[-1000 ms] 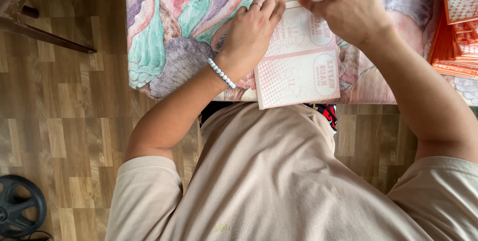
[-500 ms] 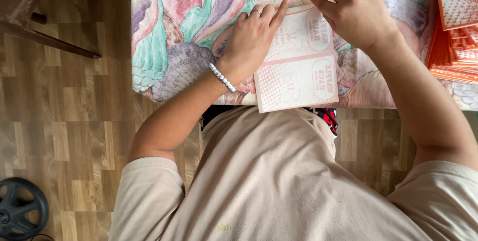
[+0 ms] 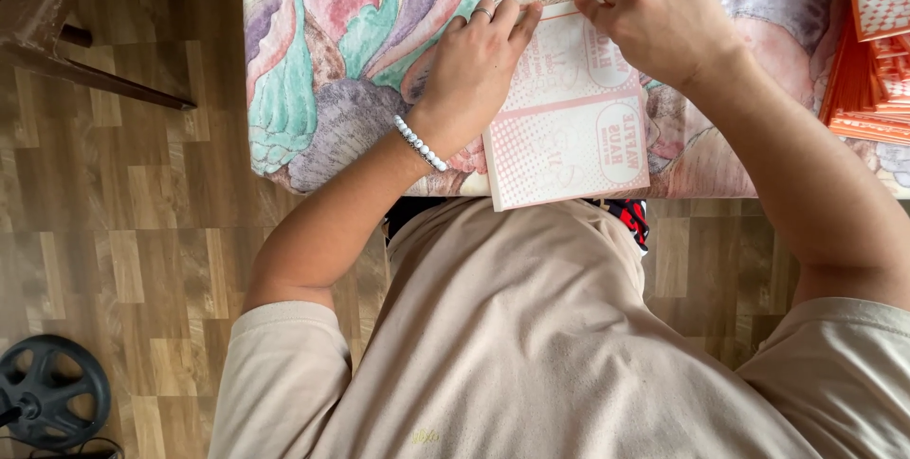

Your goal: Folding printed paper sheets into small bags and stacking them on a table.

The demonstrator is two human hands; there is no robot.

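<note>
Grips (image 3: pixel 559 18) — on paper bag's (image 3: pixel 569 132) top.

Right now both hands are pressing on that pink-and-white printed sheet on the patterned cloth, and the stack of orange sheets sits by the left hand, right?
Not quite. The head view shows the stack of orange sheets by the right hand, not the left hand. The rest holds: both hands press on the pink-and-white printed sheet lying on the patterned cloth.
</note>
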